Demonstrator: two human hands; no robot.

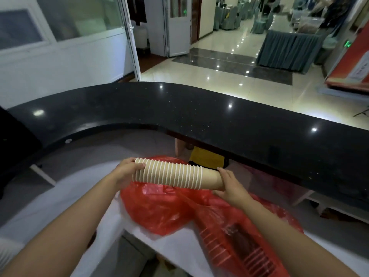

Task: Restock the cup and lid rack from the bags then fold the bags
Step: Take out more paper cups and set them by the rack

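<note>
A long stack of brown paper cups (pixel 175 174) with white rims lies sideways in the air above a red plastic bag (pixel 159 208). My left hand (pixel 126 172) grips the rim end of the stack. My right hand (pixel 231 185) cups the bottom end. The bag lies crumpled on a white work surface (pixel 175 250). Inside its lower right part, another stack of cups (pixel 245 250) shows through the red plastic. No cup and lid rack is in view.
A curved black counter (pixel 199 108) runs across the view just beyond my hands. Under its edge sits a yellow and black object (pixel 207 157). Beyond the counter lie a shiny tiled floor, white doors and cloth-covered tables.
</note>
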